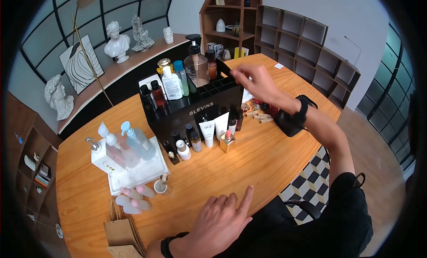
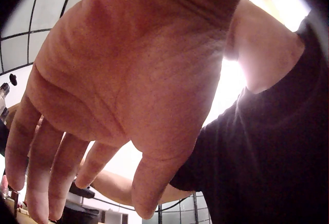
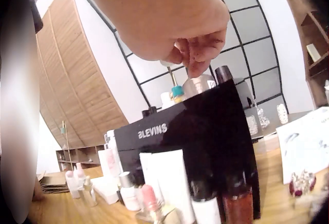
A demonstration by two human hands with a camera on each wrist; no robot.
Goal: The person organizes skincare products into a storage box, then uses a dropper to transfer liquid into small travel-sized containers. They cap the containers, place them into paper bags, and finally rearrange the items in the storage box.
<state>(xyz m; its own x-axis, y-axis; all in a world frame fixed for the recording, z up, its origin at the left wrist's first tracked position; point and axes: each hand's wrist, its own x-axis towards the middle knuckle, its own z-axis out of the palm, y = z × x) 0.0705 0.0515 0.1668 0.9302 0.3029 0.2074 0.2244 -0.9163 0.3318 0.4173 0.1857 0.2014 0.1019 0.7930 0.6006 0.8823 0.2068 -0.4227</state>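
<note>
My right hand [image 1: 257, 83] is above the right end of a black cosmetics organizer [image 1: 202, 109] lettered BLEVINS, its fingers bent and drawn together beside small compartments [image 1: 221, 85]. In the right wrist view the right hand [image 3: 198, 49] points its fingers down over the organizer's top edge; I cannot tell whether they pinch something. A large pump bottle [image 1: 196, 64] and a dark-capped brown bottle [image 1: 211, 64] stand left of it. My left hand [image 1: 219, 222] is low over the table's near side, palm down, index finger extended, holding nothing. Its palm [image 2: 123, 64] fills the left wrist view.
Before the organizer stand an SK-II tube [image 1: 207, 133], an uncapped lipstick [image 1: 227, 141] and small bottles. A white tray [image 1: 140, 175] with pump bottles is at left, near paper bags [image 1: 122, 235]. At right lie a black pouch [image 1: 289, 123] and wooden clips [image 1: 263, 117].
</note>
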